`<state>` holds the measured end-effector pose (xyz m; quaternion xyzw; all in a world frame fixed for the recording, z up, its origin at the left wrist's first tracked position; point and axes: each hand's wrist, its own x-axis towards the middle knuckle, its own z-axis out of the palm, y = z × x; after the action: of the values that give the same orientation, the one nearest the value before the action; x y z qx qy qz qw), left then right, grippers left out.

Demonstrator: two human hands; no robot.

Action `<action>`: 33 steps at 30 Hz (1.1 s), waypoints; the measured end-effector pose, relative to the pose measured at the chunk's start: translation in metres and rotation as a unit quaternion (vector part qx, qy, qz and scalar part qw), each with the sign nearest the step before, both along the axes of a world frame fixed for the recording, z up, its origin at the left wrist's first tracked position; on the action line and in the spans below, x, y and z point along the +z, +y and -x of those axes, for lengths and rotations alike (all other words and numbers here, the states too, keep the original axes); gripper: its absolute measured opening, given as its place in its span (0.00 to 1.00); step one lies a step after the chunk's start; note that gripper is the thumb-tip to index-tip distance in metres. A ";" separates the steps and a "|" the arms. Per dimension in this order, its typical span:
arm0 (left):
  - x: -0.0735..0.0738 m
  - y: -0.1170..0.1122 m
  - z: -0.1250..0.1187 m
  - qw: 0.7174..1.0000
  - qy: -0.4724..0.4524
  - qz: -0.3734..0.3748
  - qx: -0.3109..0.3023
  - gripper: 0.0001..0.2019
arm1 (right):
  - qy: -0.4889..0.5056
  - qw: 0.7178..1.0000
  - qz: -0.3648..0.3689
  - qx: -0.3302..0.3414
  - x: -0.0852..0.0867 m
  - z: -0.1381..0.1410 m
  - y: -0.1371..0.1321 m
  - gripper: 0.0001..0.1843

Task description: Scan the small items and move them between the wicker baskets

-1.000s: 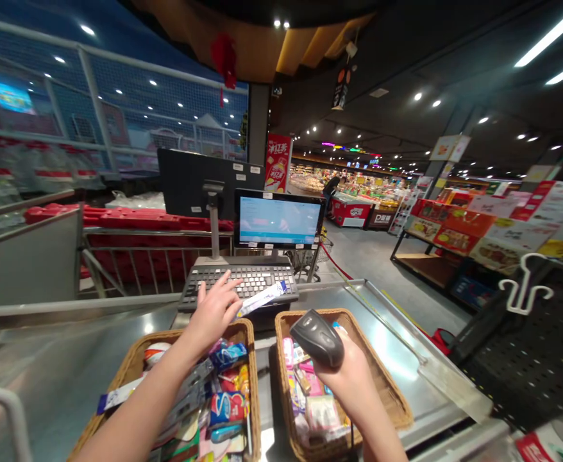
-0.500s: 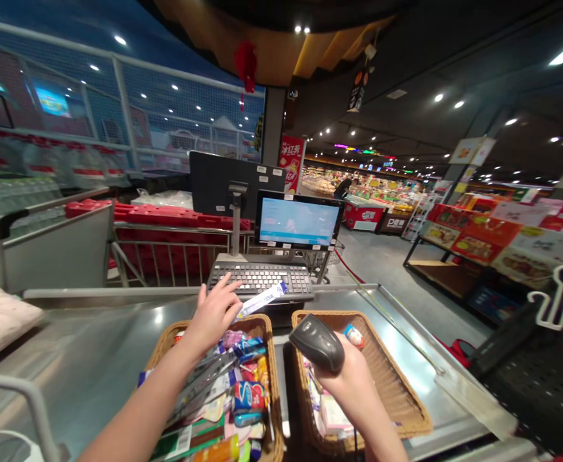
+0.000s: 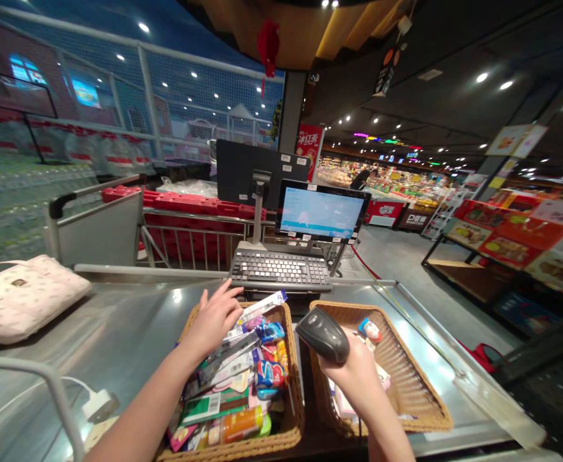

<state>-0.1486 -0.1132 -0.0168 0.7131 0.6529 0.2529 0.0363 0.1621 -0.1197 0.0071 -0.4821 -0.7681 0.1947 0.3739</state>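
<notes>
My left hand (image 3: 214,317) reaches over the far end of the left wicker basket (image 3: 288,427), its fingers pinching a long white-and-blue packet (image 3: 262,306) that sticks out toward the keyboard (image 3: 280,268). That basket is piled with several small packaged goods. My right hand (image 3: 353,369) is closed round a dark handheld barcode scanner (image 3: 324,333), held above the right wicker basket (image 3: 406,378), which holds a few small items at its near-left side.
Behind the keyboard stand a lit checkout screen (image 3: 322,213) and a dark monitor back (image 3: 247,170). A pale patterned pouch (image 3: 19,296) lies on the steel counter (image 3: 122,333) at left. Red crates, metal rails and shop shelves lie beyond.
The view has swung left, bringing the pale pouch into sight. My left hand has dropped a little toward the basket with the packet. The scanner hand has barely shifted.
</notes>
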 end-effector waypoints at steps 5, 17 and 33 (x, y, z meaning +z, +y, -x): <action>-0.020 -0.015 0.019 0.998 0.001 0.007 0.055 0.15 | -0.002 1.000 0.022 0.020 0.003 0.011 -0.005 0.17; -0.050 -0.065 0.037 0.988 -0.022 0.111 0.109 0.17 | -0.011 0.999 0.037 0.012 0.001 0.029 -0.015 0.14; -0.067 -0.091 0.026 0.994 0.053 0.058 0.081 0.08 | -0.003 0.999 0.035 0.004 -0.006 0.021 -0.013 0.15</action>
<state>-0.1747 -0.2040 -0.0837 0.6669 0.7232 0.1784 0.0219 0.1413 -0.1328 0.0011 -0.4922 -0.7639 0.2215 0.3538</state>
